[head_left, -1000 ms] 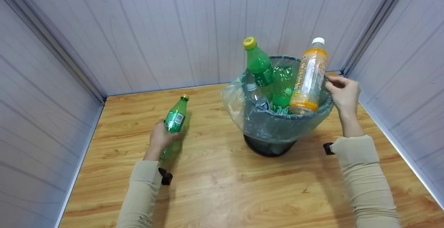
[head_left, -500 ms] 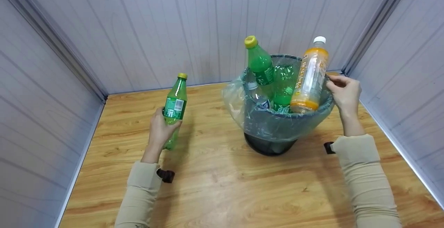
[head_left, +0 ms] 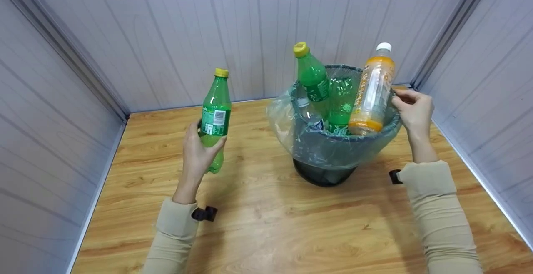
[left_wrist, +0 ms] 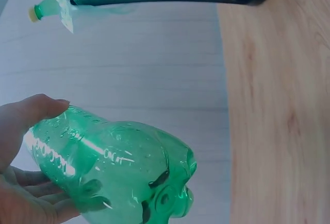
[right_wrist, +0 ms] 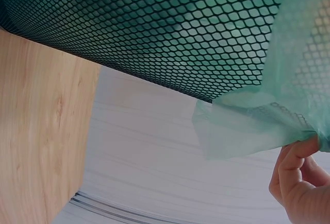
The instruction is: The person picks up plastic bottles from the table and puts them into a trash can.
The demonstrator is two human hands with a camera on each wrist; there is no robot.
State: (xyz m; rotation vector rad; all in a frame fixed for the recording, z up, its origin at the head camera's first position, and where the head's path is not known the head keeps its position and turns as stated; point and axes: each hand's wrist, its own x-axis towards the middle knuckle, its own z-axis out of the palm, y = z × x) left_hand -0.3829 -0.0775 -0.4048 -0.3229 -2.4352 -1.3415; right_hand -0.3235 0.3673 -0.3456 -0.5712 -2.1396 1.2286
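My left hand [head_left: 197, 151] grips a green plastic bottle [head_left: 216, 103] with a yellow cap, held upright above the floor at the left. The left wrist view shows the bottle's clear green base [left_wrist: 139, 172] between thumb and fingers. To the right stands a black mesh trash bin [head_left: 325, 176] lined with a pale green plastic bag [head_left: 333, 153]. My right hand [head_left: 414, 109] pinches the bag at the bin's right rim. In the right wrist view, thumb and finger hold gathered bag film [right_wrist: 252, 126] beside the mesh.
Inside the bin are a green bottle with a yellow cap [head_left: 312, 76], another green bottle [head_left: 341, 103], a small clear bottle [head_left: 309, 113] and a tall orange-labelled bottle [head_left: 370, 95]. Some stick out above the rim. Pale panel walls [head_left: 258, 28] enclose the wooden floor [head_left: 266, 232].
The green bottle has risen off the floor in my left hand, tipping more upright and shifting slightly right. My right hand stays at the rim.
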